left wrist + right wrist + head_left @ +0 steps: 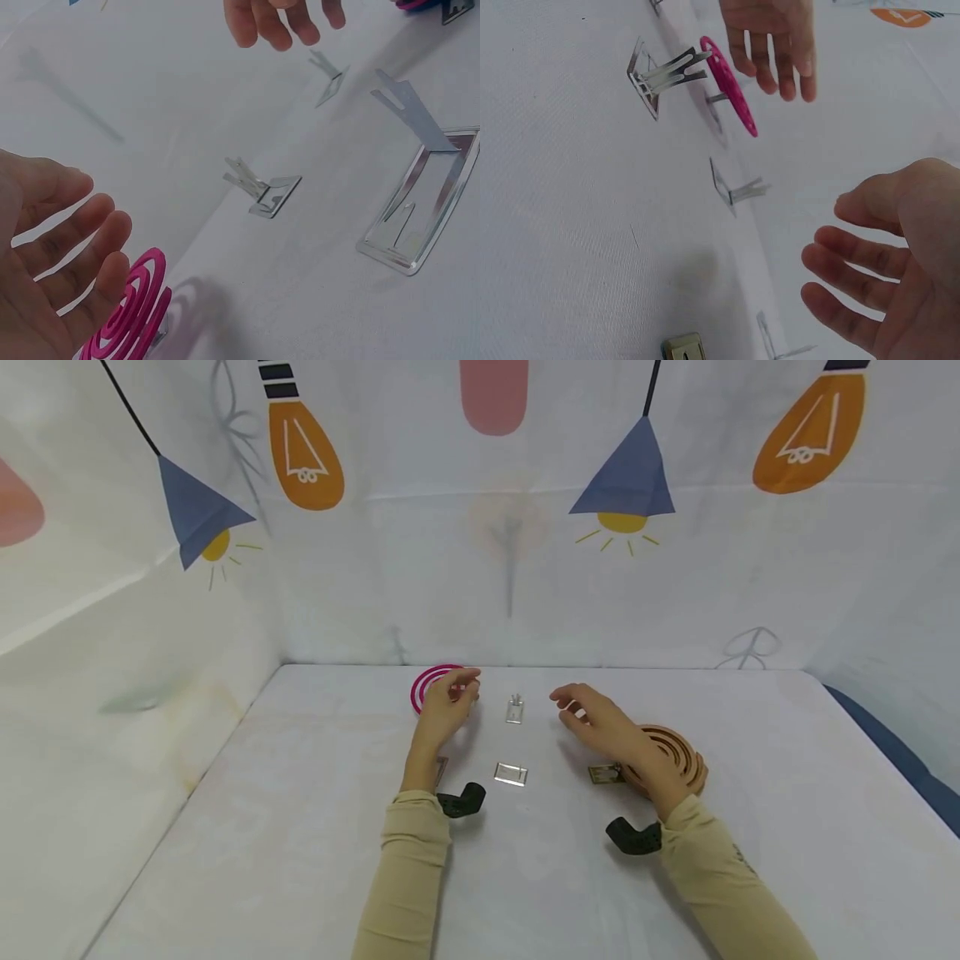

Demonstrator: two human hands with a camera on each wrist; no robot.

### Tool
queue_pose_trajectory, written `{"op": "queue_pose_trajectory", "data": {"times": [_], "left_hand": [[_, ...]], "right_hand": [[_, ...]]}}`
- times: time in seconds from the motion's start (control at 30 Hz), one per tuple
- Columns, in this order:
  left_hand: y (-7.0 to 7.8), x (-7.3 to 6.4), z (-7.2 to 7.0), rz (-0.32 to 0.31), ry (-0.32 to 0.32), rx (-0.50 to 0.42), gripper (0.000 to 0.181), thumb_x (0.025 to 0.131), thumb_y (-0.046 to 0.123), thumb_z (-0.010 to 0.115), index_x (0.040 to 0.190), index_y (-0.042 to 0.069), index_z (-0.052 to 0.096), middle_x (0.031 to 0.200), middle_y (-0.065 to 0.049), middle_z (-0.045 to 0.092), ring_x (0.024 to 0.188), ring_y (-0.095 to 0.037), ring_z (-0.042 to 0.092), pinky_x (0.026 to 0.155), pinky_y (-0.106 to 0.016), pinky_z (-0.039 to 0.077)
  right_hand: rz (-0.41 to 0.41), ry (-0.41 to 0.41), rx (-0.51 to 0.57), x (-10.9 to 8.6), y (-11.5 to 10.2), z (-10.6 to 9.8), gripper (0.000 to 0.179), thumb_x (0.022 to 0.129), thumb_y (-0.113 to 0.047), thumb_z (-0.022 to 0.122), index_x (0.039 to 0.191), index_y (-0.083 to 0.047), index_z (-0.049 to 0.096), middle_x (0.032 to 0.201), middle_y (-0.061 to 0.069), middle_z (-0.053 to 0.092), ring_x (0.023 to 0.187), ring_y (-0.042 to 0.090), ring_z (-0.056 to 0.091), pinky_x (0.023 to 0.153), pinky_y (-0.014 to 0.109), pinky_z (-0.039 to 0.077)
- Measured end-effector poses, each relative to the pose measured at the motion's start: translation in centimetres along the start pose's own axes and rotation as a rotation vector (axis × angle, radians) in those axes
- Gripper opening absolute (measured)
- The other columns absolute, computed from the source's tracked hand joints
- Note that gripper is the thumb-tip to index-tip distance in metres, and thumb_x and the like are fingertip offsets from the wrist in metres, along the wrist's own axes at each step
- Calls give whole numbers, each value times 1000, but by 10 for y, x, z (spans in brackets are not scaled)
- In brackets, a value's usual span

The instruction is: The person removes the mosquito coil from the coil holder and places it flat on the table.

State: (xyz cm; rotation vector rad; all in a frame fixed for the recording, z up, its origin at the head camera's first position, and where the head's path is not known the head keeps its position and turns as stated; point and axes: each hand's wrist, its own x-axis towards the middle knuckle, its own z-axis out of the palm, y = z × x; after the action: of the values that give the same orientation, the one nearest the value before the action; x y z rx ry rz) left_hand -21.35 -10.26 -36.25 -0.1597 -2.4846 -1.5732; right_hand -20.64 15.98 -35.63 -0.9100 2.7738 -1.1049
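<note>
My left hand (444,714) hovers over the back left of the table with loosely bent fingers and nothing in them. A pink mosquito coil (417,695) is just beyond it, partly hidden; the right wrist view shows this coil (731,86) tilted on a metal stand. My right hand (600,722), fingers relaxed and empty, hangs above the table left of a brown spiral coil stack (678,756). Between the hands is a small metal coil stand (514,710) with a raised forked prong. Another metal stand (511,774) sits nearer the front.
A gold-toned metal stand (604,774) lies beside the brown coils, near my right forearm. Another stand (440,767) shows partly behind my left wrist. Black wrist devices (461,800) are on both arms. A white curtain (442,585) with printed lamps rises behind the table.
</note>
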Motion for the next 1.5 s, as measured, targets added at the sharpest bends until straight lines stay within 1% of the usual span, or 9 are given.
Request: {"op": "queue_pose_trajectory", "data": {"times": [0.13,0.3,0.43,0.63,0.73,0.87,1.0,1.17,1.5], "left_hand": [[-4,0,-9,-31,7,-17,28,94,17,56,120,8,63,113,-10,66,97,-25,65,79,-33,54],[-11,-1,-19,-34,33,-6,29,95,20,55,120,8,62,117,-8,64,100,-24,62,87,-38,49],[-16,-2,-26,-43,54,-4,29,95,21,55,120,10,62,116,-8,65,101,-24,63,86,-36,48],[-21,-2,-32,-61,93,-57,28,95,19,55,120,9,62,118,-10,64,99,-27,63,83,-30,46],[-22,-1,-36,-83,117,-79,28,95,19,55,119,9,62,118,-9,64,103,-25,60,87,-32,45],[-25,-1,-40,-83,151,-78,28,95,18,55,119,6,62,117,-11,63,106,-24,57,94,-36,44],[-26,0,-44,-102,168,-96,27,95,17,55,119,6,62,116,-11,63,105,-23,56,90,-33,45],[-25,1,-47,-136,157,-113,28,95,19,55,120,9,62,116,-9,61,102,-22,56,81,-28,46],[-26,3,-50,-156,176,-111,26,94,19,56,117,9,63,114,-8,62,103,-23,57,81,-29,47]], "right_hand": [[-4,1,30,3,-3,5,34,97,-11,49,129,-3,48,118,19,57,105,27,56,86,42,48],[3,6,31,8,-6,14,33,96,-11,50,128,-2,49,117,19,58,104,27,57,87,41,49],[18,9,33,12,-8,20,33,96,-11,51,128,-3,49,116,19,58,104,26,58,87,40,49],[7,16,72,20,-13,26,33,96,-10,50,127,-1,50,115,21,58,103,28,59,88,43,49],[-5,22,91,25,-16,30,33,95,-9,51,126,1,50,114,22,59,102,29,60,88,43,50],[-9,18,106,31,-22,35,34,94,-8,51,126,3,50,113,22,59,101,29,60,87,42,50],[-10,12,125,36,-25,37,34,94,-8,51,126,3,50,113,23,58,101,30,60,88,42,49],[-16,21,134,40,-24,41,33,94,-6,51,125,4,51,112,23,58,100,30,60,87,42,49],[19,-7,139,45,-26,48,33,94,-6,49,126,4,50,112,22,58,102,30,60,86,42,50]]}}
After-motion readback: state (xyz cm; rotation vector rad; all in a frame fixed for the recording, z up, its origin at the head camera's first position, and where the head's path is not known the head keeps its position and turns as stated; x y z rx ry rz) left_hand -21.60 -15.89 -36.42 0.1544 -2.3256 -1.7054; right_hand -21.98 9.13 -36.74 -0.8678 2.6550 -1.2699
